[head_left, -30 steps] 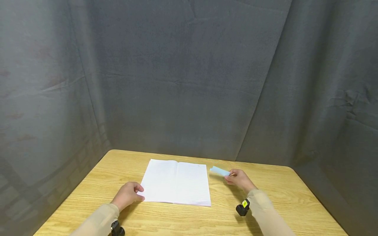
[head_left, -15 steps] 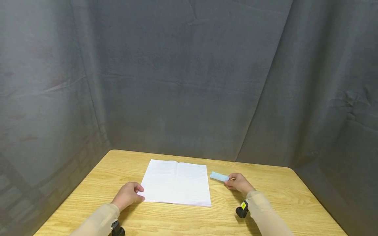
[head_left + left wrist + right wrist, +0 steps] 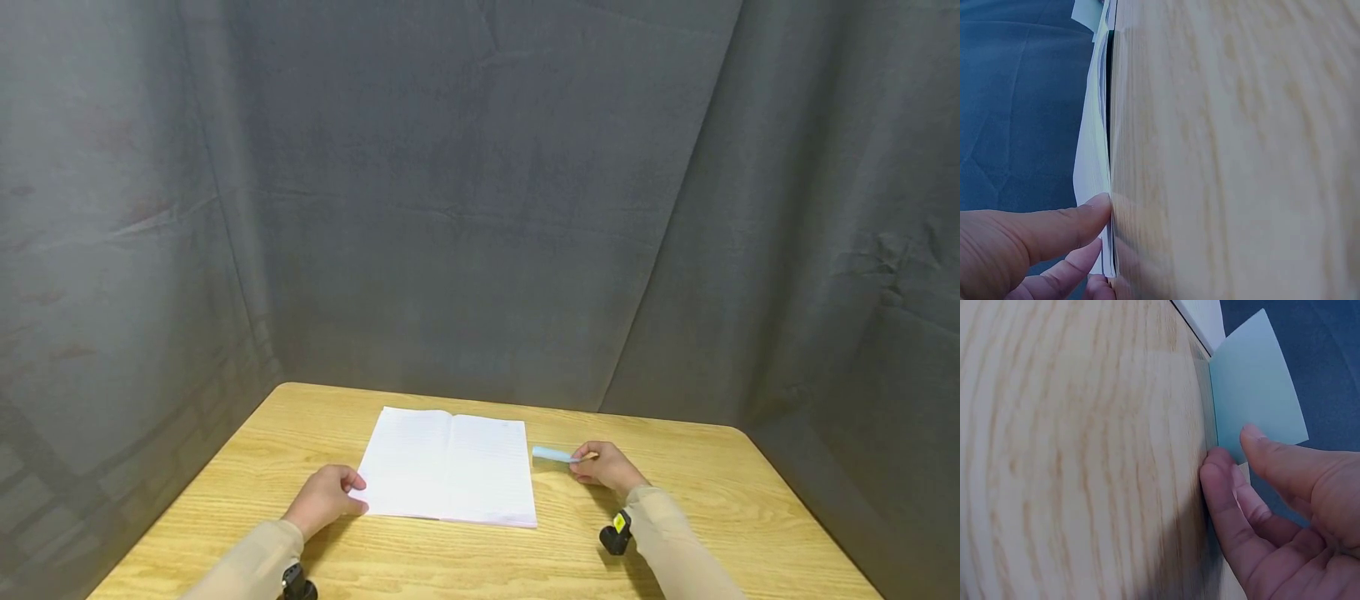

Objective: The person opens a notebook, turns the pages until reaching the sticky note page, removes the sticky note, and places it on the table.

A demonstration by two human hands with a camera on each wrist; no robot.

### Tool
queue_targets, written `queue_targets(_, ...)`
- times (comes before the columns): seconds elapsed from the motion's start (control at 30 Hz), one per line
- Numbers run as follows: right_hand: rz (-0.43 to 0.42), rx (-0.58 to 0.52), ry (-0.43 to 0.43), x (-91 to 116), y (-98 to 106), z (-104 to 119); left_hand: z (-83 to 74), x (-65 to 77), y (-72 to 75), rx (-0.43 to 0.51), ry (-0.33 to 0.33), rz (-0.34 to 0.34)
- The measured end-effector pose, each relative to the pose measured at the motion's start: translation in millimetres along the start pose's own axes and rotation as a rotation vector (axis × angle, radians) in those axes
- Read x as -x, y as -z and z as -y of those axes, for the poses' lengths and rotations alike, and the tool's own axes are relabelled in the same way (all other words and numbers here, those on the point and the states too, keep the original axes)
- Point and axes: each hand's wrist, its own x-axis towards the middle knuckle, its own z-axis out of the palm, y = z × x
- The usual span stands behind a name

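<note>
An open notebook [image 3: 489, 475] with lined white pages lies flat on the wooden table [image 3: 442, 558]. At its near left corner rests my left hand [image 3: 324, 496], thumb and index fingertips touching the page. The left wrist view shows the thumb stretched across the notebook's near edge. Right of the notebook, my right hand [image 3: 606, 467] pinches a light blue slip of paper [image 3: 1257, 381] between thumb and fingers. That slip stands tilted up in the right wrist view, its lower edge close to the tabletop and its far end pointing toward the notebook.
Grey cloth curtains [image 3: 450, 208] hang behind the table and along both sides. Black wrist cameras sit under both sleeves, one below the right sleeve [image 3: 667, 525].
The right hand has moved slightly toward the person and lower with the blue slip, which now shows narrower from above. The left hand and the notebook have stayed in place.
</note>
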Motion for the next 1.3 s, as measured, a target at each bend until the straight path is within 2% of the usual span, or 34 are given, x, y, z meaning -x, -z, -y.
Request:
queue_targets(0.2,0.019,-0.004,0.002,1,2,-1,-0.1,-0.3,-0.3,0.000,0.004,0.003)
queue_targets(0.77,0.161,-0.024,0.081,10,20,-4,3.8,-3.2,-1.5,0.003,0.006,0.009)
queue_targets(1.0,0.169,-0.062,0.096,15,26,-4,2.0,-2.8,-0.8,-0.001,0.007,0.007)
queue_targets(1.3,0.149,-0.024,0.092,14,32,-8,3.9,-4.1,0.7,0.002,0.005,0.016)
